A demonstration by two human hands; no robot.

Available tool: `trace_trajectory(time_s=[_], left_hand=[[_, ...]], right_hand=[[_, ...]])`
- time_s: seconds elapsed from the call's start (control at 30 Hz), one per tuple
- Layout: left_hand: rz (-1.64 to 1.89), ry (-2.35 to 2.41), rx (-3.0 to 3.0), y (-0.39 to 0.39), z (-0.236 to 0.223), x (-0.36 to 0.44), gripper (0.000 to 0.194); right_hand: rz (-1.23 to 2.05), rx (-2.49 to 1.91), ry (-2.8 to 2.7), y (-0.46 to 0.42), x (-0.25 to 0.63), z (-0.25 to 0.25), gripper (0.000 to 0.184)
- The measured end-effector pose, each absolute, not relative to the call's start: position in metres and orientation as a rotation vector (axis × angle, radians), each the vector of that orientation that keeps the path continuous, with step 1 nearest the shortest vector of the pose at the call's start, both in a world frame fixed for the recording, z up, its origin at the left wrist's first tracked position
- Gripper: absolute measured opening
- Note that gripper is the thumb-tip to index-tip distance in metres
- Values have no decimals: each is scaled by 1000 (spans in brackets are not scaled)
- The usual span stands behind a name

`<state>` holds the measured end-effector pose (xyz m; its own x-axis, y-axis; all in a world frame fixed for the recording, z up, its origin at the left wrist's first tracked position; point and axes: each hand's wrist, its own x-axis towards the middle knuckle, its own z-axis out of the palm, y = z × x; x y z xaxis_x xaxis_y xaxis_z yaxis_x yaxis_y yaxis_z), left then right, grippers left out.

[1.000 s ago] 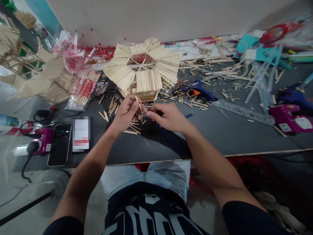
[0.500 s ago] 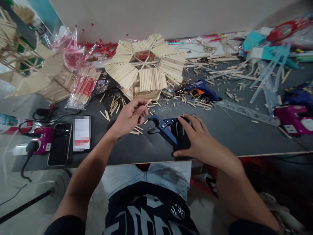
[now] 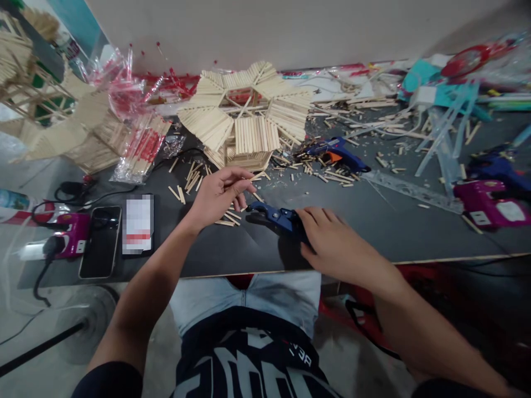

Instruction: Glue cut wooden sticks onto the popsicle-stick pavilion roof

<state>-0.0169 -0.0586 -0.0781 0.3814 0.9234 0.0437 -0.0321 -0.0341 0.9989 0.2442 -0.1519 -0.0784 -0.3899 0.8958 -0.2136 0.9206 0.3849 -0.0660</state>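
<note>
My left hand [image 3: 218,198] is closed in a pinch above the desk, with a short wooden stick [image 3: 258,176] poking out past its fingertips. To its right, my right hand [image 3: 332,240] is wrapped round the handles of a blue hand cutter [image 3: 271,214], whose jaws point left toward my left fingers. The handles are mostly hidden by my palm. Behind my left hand stands a star-shaped wooden stick structure [image 3: 255,135], built of many flat sticks with an opening at its top. Loose stick pieces [image 3: 226,222] lie beneath my left hand.
A blue glue gun [image 3: 342,155] lies right of the structure among stick scraps. At left are a bagged bundle of sticks [image 3: 141,149], a phone [image 3: 100,243] and a purple power socket [image 3: 74,235]. Another purple socket [image 3: 489,204] stands at right. The desk's front edge [image 3: 249,273] is close to my body.
My right hand has closed round the cutter's handles, and the cutter has turned and narrowed, its jaws now level. My left hand has barely moved and keeps its pinch on the stick.
</note>
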Motion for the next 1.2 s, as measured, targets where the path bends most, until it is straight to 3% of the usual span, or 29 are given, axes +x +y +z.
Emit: trace_trajectory(time_s=[0.17, 0.5, 0.77, 1.2], left_hand=[[1002, 945, 1357, -58, -75, -17, 18], [997, 978, 1326, -61, -76, -13, 17], [1015, 1039, 1497, -66, -85, -9, 6], [1047, 1025, 1661, -66, -93, -12, 6]], right_hand=[[-342, 1838, 2338, -145, 230, -75, 37], [-1193, 1967, 2414, -133, 235, -51, 34], [-1297, 2132, 2451, -130, 205, -53, 39], [-1290, 2188, 2488, -132, 189, -61, 39]])
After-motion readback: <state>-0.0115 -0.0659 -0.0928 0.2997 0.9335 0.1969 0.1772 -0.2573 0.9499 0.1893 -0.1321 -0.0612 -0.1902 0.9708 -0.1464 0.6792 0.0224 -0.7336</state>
